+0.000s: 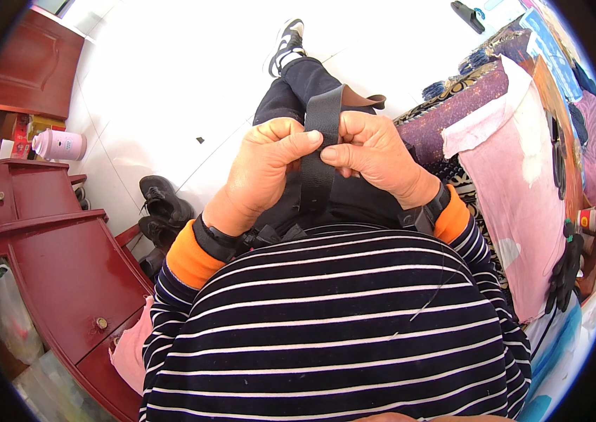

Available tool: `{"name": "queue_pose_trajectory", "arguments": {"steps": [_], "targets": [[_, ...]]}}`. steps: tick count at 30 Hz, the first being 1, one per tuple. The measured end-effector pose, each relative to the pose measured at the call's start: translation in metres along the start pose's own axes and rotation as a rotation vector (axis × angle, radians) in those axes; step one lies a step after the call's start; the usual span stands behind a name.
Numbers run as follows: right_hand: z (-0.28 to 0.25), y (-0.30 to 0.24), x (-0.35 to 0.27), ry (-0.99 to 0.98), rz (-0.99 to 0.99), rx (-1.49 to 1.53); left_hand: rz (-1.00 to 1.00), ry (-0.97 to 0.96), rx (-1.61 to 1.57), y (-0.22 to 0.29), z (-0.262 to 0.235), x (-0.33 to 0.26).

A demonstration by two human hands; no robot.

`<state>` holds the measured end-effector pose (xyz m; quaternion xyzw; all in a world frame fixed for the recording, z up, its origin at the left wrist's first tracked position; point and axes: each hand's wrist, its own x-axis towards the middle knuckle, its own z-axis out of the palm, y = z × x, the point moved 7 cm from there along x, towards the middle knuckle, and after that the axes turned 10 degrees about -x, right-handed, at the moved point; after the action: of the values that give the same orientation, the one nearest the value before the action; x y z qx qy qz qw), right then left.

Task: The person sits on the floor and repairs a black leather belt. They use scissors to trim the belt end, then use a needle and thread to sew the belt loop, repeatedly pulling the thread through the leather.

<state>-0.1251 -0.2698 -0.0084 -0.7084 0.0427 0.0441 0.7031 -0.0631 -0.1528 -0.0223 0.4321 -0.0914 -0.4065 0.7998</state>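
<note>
The black strap (323,116) is upright between both hands, above the lap, its top folded over so that a brown face shows trailing to the right and its lower end hanging toward the waist. The wearer's black-and-white striped top (333,323) fills the lower middle. To the left stands a dark red cabinet (66,274) with round knobs; to the right spreads a pink cloth (516,211). Dark trousers (301,77) reach forward beneath the strap. The left hand (263,151) pinches the strap's left edge, thumb on top; the right hand (379,151) pinches its right edge, slightly lower. Black shoes (161,200) sit beside the cabinet, and near its top lies a pink bottle (59,145). A black slipper (468,15) rests at the upper right.
</note>
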Motion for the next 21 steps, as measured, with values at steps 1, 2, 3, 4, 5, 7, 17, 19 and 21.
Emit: {"name": "queue_pose_trajectory", "arguments": {"steps": [1,2,3,4,5,7,17,19,21], "targets": [[0.001,0.000,0.000,-0.008,-0.002,0.009,-0.013,-0.015,0.004,0.000,0.000,0.000],[0.001,0.001,-0.001,-0.006,0.002,0.017,-0.018,-0.021,0.007,-0.001,0.000,0.000],[0.001,0.001,-0.001,-0.006,0.006,0.024,-0.019,-0.027,0.009,-0.001,0.001,0.000],[0.002,0.002,-0.002,-0.013,-0.001,0.035,-0.035,-0.017,0.006,-0.002,0.000,0.000],[0.001,0.005,-0.002,0.001,0.036,0.054,-0.048,-0.008,0.002,-0.004,-0.001,0.000],[-0.001,0.010,-0.002,0.020,0.091,0.103,-0.082,-0.006,-0.019,-0.008,-0.001,0.001],[-0.003,0.013,0.001,0.022,0.115,0.180,-0.183,-0.172,-0.195,-0.014,0.000,0.006],[-0.004,0.010,0.003,0.067,0.097,0.142,-0.158,-0.149,-0.175,-0.012,0.000,0.006],[-0.007,0.008,0.005,0.123,0.079,0.109,-0.130,-0.113,-0.152,-0.011,0.001,0.004]]}}
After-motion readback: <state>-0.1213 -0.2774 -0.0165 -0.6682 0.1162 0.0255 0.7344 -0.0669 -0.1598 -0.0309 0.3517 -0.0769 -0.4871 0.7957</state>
